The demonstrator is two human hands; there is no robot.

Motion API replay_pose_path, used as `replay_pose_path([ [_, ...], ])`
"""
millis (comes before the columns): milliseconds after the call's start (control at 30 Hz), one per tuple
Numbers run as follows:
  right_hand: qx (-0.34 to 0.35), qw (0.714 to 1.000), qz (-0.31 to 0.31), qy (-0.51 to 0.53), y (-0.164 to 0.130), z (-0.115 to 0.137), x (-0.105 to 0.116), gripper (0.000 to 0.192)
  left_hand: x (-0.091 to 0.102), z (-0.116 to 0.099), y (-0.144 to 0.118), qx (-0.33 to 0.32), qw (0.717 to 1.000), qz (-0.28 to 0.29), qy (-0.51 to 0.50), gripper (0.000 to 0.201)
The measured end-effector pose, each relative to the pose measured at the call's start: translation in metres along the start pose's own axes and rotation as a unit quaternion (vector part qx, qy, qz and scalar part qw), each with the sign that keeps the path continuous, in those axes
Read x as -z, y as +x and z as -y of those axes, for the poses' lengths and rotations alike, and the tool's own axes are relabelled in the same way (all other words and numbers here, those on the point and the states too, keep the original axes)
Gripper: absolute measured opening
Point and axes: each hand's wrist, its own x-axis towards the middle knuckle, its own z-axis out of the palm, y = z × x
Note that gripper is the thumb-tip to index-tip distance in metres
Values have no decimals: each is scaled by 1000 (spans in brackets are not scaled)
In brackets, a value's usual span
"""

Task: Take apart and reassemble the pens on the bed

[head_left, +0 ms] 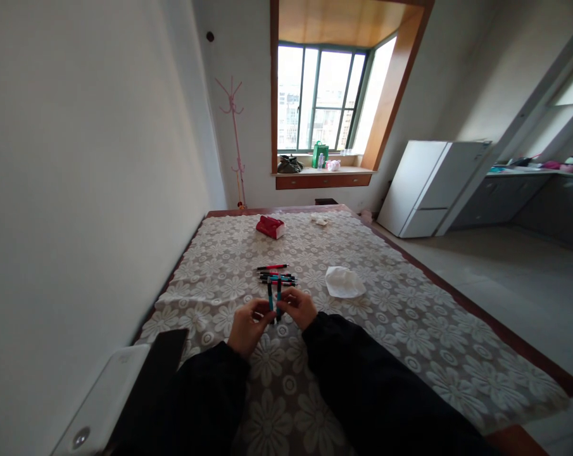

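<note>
Head view: fingers of the left hand (248,324) pinch closed on 1 teal-and-black left pen (270,292); those of the right hand (299,306) pinch a similar right pen (279,290). These 2 sit side by side over the table (385,304), long axes near vertical in view. Just beyond, a pen pile (277,278) lies crosswise, axes running roughly left to right.

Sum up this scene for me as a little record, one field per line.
Left hand: pinches a teal-black pen, nearly upright
Right hand: pinches a second pen close beside it
Loose pens: just beyond the hands, red and teal ones
White sheet: right of the loose pens
Red pack: farther back
Cloth: flowered
</note>
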Motion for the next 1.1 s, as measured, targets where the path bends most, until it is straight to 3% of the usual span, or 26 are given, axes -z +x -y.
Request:
replay_pose_path([
  [167, -11, 999, 39, -3, 0, -3, -1, 29, 0, 1, 1, 0, 1000, 8, -12, 22],
  [300, -6, 1000, 6, 9, -1, -2, 0, 30, 0, 2, 0, -5, 1000, -25, -16, 24],
  [433, -11, 999, 34, -1, 0, -1, 1, 30, 0, 2, 1, -4, 1000, 15, -15, 24],
  [533, -1, 1000, 8, 8, 1, -2, 1, 30, 0, 2, 1, 8, 1000, -26, -11, 26],
  [733, -22, 998, 66, -7, 0, -6, 1, 35, 0, 2, 0, 19, 998, 50, -35, 24],
  [1100, 2, 997, 54, -49, 2, -8, 2, 32, -2, 4, -2, 9, 999, 36, -15, 26],
])
